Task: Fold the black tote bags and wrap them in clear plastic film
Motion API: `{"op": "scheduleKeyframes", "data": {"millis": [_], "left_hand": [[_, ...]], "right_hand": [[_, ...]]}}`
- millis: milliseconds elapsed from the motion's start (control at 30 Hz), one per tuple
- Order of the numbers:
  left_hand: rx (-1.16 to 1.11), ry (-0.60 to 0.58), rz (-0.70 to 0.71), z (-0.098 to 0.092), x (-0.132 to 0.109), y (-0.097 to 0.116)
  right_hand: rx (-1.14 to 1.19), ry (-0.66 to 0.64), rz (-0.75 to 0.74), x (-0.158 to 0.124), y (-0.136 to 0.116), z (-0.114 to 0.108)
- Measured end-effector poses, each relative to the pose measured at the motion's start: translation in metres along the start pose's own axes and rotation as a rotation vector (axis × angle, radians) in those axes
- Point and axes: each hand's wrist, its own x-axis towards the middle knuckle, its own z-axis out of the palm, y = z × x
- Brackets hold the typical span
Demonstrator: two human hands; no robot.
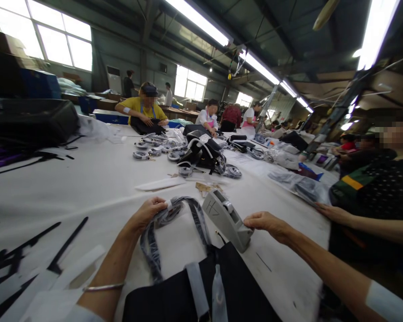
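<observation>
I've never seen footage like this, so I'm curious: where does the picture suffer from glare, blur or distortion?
Head view, above: the upper-left window and a ceiling tube glare white; head view, nearby: the tape dispenser is fairly clear, the wrapped strap catches pale glints, the nearest black bag shows little detail; head view, edges: stretched, perhaps by a wide lens.

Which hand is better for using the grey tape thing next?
Probably the right hand: its fingers are right at the near end of the dispenser. The left hand is farther away and busy holding the strap.
</observation>
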Motion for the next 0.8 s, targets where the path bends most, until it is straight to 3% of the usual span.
{"op": "scheduleKeyframes", "data": {"millis": [267,400,500,633,700,800], "left_hand": [[-0.014,0.010,-0.002,0.001,-0.002,0.001],[-0.009,-0.003,0.008,0.002,0.000,-0.001],[0.001,-0.005,0.035,0.005,-0.001,-0.002],[0.018,0.011,0.112,0.011,-0.006,-0.003],[0.039,0.017,0.160,0.013,-0.006,-0.004],[0.086,0.021,0.221,0.017,-0.003,-0.007]], "right_hand": [[0.073,0.072,-0.096,-0.030,-0.002,-0.010],[0.194,0.148,0.005,-0.043,0.020,-0.005],[0.247,0.116,0.106,-0.039,0.044,0.005],[-0.169,0.177,0.143,-0.034,0.070,-0.004],[-0.324,0.256,0.136,-0.038,0.069,-0.016],[-0.147,0.336,0.042,-0.049,0.035,-0.014]]}}
